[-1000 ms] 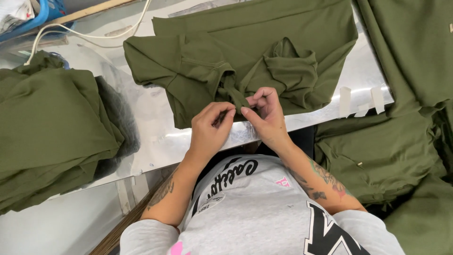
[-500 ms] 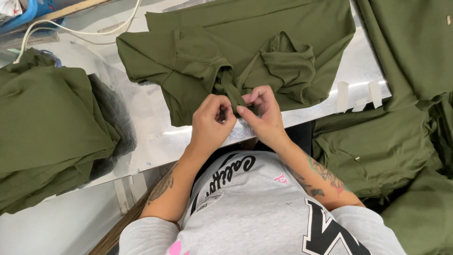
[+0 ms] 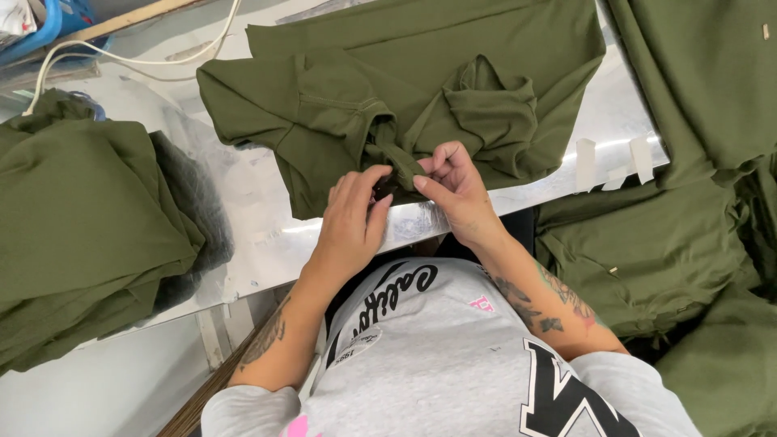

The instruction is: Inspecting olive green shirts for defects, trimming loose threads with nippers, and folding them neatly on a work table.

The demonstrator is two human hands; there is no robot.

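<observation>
Garment (image 3: 405, 89): soft, light, limp; at table (image 3: 267, 235) near edge.
Hold: hem fold.
Left hand (image 3: 352, 222): pinching fold.
Right hand (image 3: 453, 186): pinching fold too.

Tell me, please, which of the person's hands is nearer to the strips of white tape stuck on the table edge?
Right. The right hand pinches the olive shirt just beside the white tape strips; the left hand sits farther away, on its far side.
</observation>
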